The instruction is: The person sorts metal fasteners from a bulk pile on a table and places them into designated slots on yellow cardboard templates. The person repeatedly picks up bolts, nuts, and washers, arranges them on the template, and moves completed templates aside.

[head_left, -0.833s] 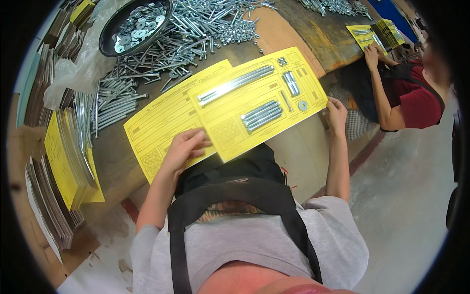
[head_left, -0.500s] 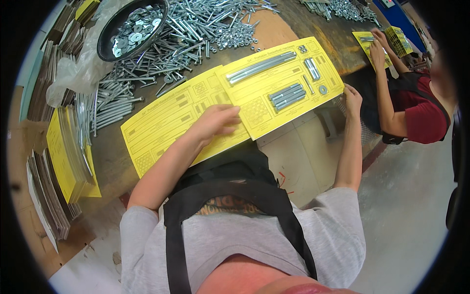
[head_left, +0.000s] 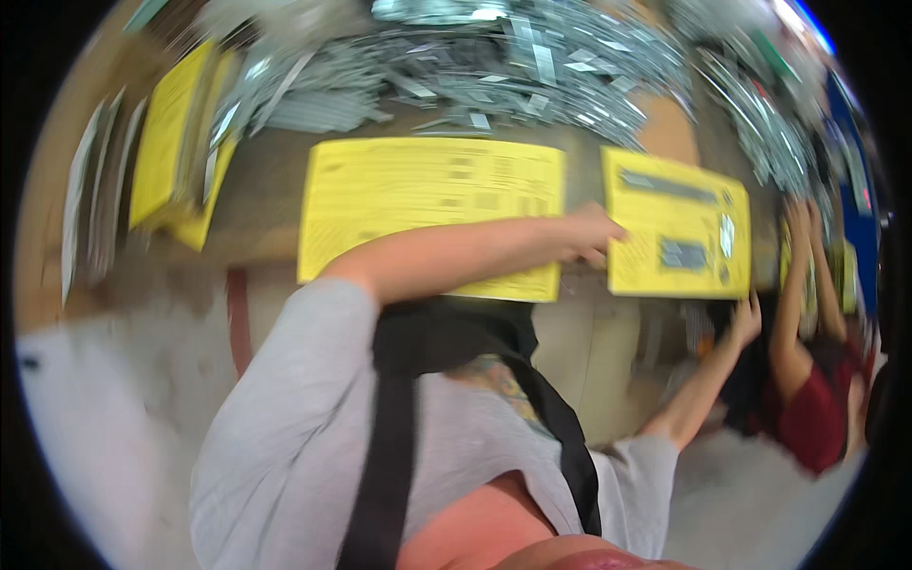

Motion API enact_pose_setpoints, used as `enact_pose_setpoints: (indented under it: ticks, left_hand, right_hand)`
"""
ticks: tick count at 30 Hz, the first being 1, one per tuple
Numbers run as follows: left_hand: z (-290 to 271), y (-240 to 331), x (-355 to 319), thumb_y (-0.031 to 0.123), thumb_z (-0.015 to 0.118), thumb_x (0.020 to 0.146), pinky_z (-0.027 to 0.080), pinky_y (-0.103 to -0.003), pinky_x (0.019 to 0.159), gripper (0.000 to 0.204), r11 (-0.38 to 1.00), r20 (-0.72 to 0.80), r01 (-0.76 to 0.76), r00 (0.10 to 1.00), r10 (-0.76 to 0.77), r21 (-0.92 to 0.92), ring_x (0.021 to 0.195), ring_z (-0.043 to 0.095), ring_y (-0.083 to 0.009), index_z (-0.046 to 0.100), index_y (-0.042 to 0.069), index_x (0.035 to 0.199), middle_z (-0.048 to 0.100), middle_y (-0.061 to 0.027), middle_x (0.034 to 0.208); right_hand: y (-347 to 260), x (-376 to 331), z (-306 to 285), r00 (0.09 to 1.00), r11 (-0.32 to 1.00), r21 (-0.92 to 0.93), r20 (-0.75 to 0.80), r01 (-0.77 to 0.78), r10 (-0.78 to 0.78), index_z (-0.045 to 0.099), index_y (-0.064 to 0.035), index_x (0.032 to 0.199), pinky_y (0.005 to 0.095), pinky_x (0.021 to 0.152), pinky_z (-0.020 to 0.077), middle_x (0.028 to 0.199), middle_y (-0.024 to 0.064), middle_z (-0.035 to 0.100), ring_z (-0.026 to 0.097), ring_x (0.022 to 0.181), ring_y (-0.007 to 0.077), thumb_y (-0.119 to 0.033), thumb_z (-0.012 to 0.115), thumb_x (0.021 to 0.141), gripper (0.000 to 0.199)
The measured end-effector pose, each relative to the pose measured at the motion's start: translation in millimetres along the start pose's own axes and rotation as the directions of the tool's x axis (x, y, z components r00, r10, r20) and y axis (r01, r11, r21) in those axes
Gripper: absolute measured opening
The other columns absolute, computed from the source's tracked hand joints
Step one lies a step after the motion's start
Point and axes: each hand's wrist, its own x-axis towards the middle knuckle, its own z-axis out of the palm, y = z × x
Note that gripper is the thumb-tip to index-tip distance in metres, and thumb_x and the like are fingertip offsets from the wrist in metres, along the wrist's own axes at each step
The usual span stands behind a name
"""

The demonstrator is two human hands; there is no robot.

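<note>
Yellow hw card is btwn L hand & R hand.

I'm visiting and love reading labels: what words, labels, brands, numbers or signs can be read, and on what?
Nothing is legible.
Plain yellow rectangular card overhanging the brown table: dark print, too blurred.
Yellow rectangular card bearing metal pieces, at the right hand: print too blurred.
Upright yellow cards at left: any print too blurred.
Grey cloth shirt: colourful chest print, too blurred.
</note>
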Motion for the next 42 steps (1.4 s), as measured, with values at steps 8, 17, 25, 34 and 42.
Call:
enact_pose_setpoints:
  ticks: [8,17,25,34,42]
  left_hand:
    - [-59.7,-33.1,-115.9,0.028,0.068,0.090,0.054,-0.030,0.071,0.038,0.981,-0.027,-0.173,0.984,0.177,0.092,0.084,0.065,-0.0172,0.067,-0.004,0.110,0.069,-0.0113,0.100]
    - [-315.1,-37.2,-324.1,0.028,0.066,0.092,0.054,-0.034,0.073,0.025,0.652,-0.611,0.043,0.402,0.682,0.757,0.082,0.069,-0.0209,0.077,0.007,0.094,0.073,-0.0104,0.094]
    - [-437.0,-29.0,-382.3,0.007,0.060,0.083,0.052,-0.043,0.081,0.018,-0.162,-0.078,0.411,0.508,0.858,0.897,0.101,0.060,-0.0306,0.064,0.006,0.101,0.063,-0.0090,0.102]
    - [-435.4,-10.9,-387.4,0.002,0.062,0.078,0.054,-0.040,0.081,0.020,-0.362,0.020,0.313,0.731,0.682,0.878,0.101,0.061,-0.0288,0.059,0.005,0.097,0.062,-0.0090,0.099]
    - [-445.5,-1.6,-388.3,0.003,0.061,0.079,0.051,-0.042,0.077,0.021,-0.460,0.214,0.121,0.763,0.610,0.880,0.097,0.057,-0.0326,0.052,0.004,0.098,0.057,-0.0114,0.097]
  right_hand:
    - [-127.9,-227.7,153.3,0.781,0.818,0.184,0.245,0.545,-0.575,0.069,0.0041,0.115,0.0247,0.074,0.0504,0.096,0.0049,0.070,0.061,0.082,0.0103,-0.009,0.061,0.097,0.024]
    - [-206.3,-481.8,348.0,0.059,0.524,0.431,0.729,0.735,-0.682,0.072,-0.0045,0.096,0.0286,0.068,0.0526,0.086,0.0108,0.071,0.069,0.074,0.0219,-0.010,0.069,0.088,0.011]
    - [-226.1,-576.5,444.4,-0.163,0.067,0.298,0.681,0.952,-0.714,0.072,-0.0099,0.088,0.0430,0.066,0.0529,0.086,0.0091,0.066,0.068,0.078,0.0307,-0.015,0.065,0.082,0.011]
    - [-232.4,-571.0,449.4,-0.133,0.009,0.165,0.825,0.986,-0.550,0.067,-0.0062,0.076,0.0466,0.067,0.0545,0.083,0.0122,0.069,0.070,0.080,0.0334,-0.013,0.063,0.077,0.008]
    - [-247.2,-531.2,407.9,-0.116,-0.052,0.113,0.704,0.992,-0.701,0.064,-0.0085,0.087,0.0430,0.063,0.0543,0.090,0.0084,0.065,0.068,0.075,0.0319,-0.010,0.063,0.080,0.007]
